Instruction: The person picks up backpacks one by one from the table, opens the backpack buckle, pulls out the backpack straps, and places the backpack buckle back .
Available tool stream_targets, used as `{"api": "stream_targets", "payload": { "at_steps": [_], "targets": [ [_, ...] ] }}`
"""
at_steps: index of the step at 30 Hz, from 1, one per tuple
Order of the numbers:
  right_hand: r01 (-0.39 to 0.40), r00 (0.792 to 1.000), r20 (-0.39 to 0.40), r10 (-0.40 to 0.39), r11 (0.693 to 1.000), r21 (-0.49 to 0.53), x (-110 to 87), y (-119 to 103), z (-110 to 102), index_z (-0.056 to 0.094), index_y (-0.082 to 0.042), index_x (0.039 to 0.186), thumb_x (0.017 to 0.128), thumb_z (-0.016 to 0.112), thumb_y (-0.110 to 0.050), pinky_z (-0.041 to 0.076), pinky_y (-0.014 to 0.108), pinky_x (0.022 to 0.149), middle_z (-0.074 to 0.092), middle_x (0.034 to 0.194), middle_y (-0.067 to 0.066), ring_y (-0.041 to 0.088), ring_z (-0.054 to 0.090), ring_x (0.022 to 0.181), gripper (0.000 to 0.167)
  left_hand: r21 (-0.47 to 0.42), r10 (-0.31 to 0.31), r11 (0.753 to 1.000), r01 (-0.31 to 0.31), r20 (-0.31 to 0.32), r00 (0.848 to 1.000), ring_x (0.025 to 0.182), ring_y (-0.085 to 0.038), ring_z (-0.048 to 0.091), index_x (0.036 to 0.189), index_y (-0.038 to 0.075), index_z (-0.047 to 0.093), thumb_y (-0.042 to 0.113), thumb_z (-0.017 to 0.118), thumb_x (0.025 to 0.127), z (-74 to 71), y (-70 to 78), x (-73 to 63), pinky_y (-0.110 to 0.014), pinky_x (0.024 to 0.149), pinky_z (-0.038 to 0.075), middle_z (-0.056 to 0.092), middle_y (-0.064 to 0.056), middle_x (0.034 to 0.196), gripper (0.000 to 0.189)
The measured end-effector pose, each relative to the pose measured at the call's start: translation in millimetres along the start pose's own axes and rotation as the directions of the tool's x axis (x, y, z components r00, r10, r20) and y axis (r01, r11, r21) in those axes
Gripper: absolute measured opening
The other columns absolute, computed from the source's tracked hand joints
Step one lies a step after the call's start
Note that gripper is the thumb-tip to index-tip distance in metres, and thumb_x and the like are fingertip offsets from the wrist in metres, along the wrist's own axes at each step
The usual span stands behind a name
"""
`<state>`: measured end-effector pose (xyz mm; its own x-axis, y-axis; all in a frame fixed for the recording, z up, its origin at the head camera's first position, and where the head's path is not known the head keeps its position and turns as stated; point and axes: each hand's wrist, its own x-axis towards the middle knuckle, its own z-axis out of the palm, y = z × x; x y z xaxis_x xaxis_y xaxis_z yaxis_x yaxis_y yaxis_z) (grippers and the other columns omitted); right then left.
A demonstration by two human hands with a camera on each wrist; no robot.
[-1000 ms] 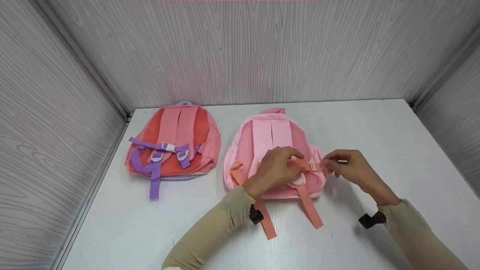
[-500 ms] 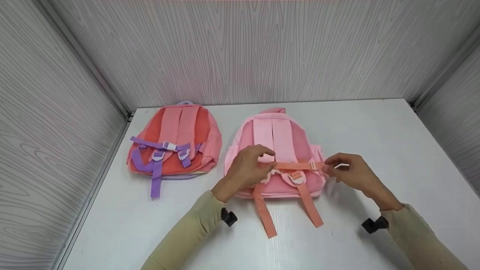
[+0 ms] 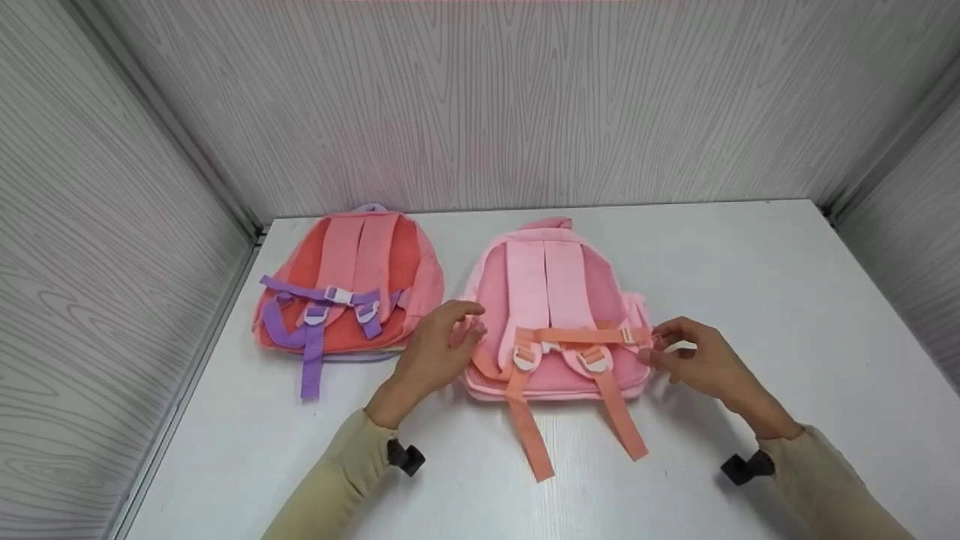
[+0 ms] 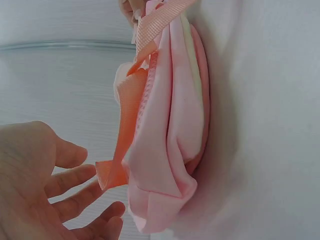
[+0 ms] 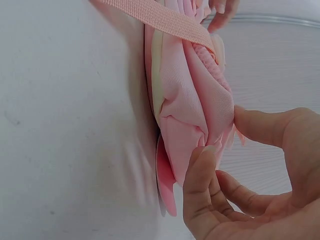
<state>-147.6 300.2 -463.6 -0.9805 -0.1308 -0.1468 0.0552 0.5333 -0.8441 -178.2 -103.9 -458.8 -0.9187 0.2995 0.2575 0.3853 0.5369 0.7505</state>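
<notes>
A pink backpack lies on the table, its back panel and shoulder straps facing up. Across its lower part runs an orange chest strap with a small pale buckle near the right side. My left hand is at the backpack's left edge, fingers relaxed and holding nothing. In the left wrist view these fingers are close to an orange webbing end. My right hand pinches the backpack's right side fabric between thumb and fingers, as the right wrist view shows.
A coral backpack with purple straps lies to the left, its back side up. Two loose orange strap tails hang toward the table's front. Grey wood-patterned panels enclose the white table at the back and sides.
My left hand has let go of the orange chest strap and moved left to the pink backpack's edge. The strap now lies across the backpack. My right hand has stayed near the right side.
</notes>
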Motion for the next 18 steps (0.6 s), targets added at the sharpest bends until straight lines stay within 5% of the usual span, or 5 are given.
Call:
{"api": "stream_targets", "payload": {
  "at_steps": [5, 12, 18],
  "targets": [
    [-0.026, 0.999, 0.033, 0.026, 1.0, 0.002, 0.1, 1.3, 1.6, 0.054, -0.001, 0.137, 0.097, 0.079, -0.037, 0.061, 0.033, 0.075, 0.059, 0.122, 0.018, 0.028, 0.068, 0.094, 0.06, 0.011, -0.027, 1.0, 0.028, -0.013, 1.0, 0.12, -0.035, 0.065, 0.137, 0.003, 0.065, 0.023, 0.069, 0.106, -2.1, -8.5, -17.0, -0.052, 0.1, 0.058, 0.068, -0.016, 0.136, 0.038],
    [-0.062, 0.994, 0.089, 0.057, 0.997, 0.052, -0.8, 2.4, 3.2, 0.042, 0.002, 0.149, 0.099, 0.077, -0.039, 0.063, 0.032, 0.081, 0.052, 0.139, 0.024, 0.027, 0.071, 0.103, 0.074, 0.028, -0.063, 0.998, 0.063, -0.013, 0.998, 0.125, -0.036, 0.062, 0.144, 0.003, 0.058, 0.019, 0.07, 0.103, -2.2, -17.0, -32.3, -0.055, 0.105, 0.055, 0.061, -0.016, 0.144, 0.046],
    [-0.085, 0.988, 0.141, 0.07, 0.99, 0.109, -0.5, 4.6, 3.7, 0.037, 0.002, 0.153, 0.1, 0.077, -0.036, 0.064, 0.034, 0.083, 0.051, 0.141, 0.025, 0.025, 0.073, 0.101, 0.076, 0.028, -0.207, 0.978, 0.206, 0.038, 0.978, 0.119, -0.03, 0.063, 0.155, 0.006, 0.047, 0.024, 0.071, 0.103, 0.0, -18.1, -42.8, -0.05, 0.1, 0.058, 0.052, -0.018, 0.151, 0.06]
  ]
}}
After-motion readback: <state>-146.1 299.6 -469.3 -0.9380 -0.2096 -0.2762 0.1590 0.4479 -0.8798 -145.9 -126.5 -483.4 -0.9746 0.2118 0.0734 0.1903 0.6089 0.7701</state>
